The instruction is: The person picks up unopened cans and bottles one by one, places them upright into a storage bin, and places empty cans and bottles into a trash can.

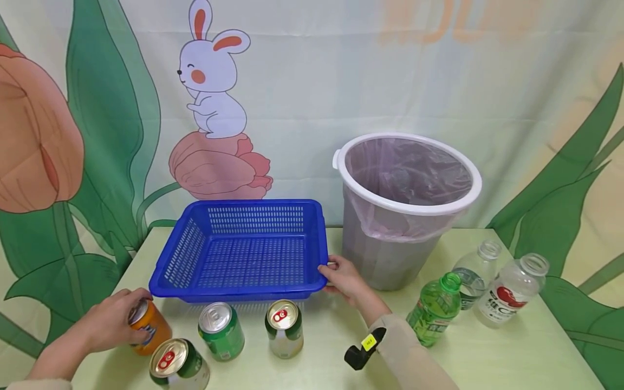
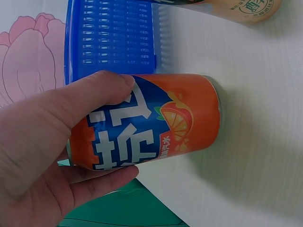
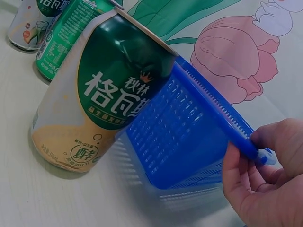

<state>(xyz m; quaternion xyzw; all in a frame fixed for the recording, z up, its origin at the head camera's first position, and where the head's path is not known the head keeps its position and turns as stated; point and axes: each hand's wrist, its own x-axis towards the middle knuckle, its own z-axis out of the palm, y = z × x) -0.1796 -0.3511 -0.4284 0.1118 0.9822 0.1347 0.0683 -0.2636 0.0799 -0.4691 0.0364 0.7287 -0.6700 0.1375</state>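
Orange can (image 1: 158, 330): was clasped near the top by the left hand (image 1: 111, 320) at eight o'clock from the blue basket (image 1: 253, 265), pinched by the right hand (image 1: 345, 279) near three o'clock, seemed light, slick and easily dented, so probably best held gently round the middle.

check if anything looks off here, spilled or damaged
I see no spill or obvious damage. The one oddity is at the right of the head view: the green bottle, the clear bottle with a red-fruit label and the other clear bottle stand with open mouths where caps would be expected.
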